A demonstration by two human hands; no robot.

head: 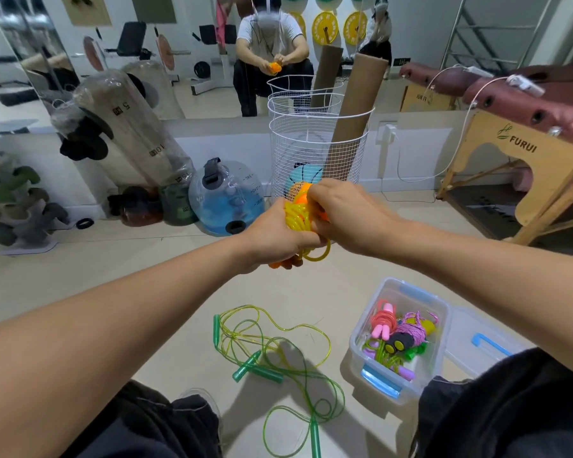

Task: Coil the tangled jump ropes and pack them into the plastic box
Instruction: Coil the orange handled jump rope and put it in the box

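Two bare hands are up in front: the left hand (275, 233) and the right hand (341, 216), together gripping one coiled yellow plastic jump rope with orange handles (296, 219).

On the floor lie loose green translucent jump ropes (278, 355), tangled; four green handles show, so two ropes.

One clear plastic box with blue latches (397, 345) stands open, and one clear lid with a blue handle (483, 342) lies beside it. Inside are at least four coiled ropes: one pink, one purple braided with black handles, one yellow-green, one green; the exact count is hard to tell.

One white wire basket (315, 153) holds two brown cardboard tubes (354, 104) and one blue ball.
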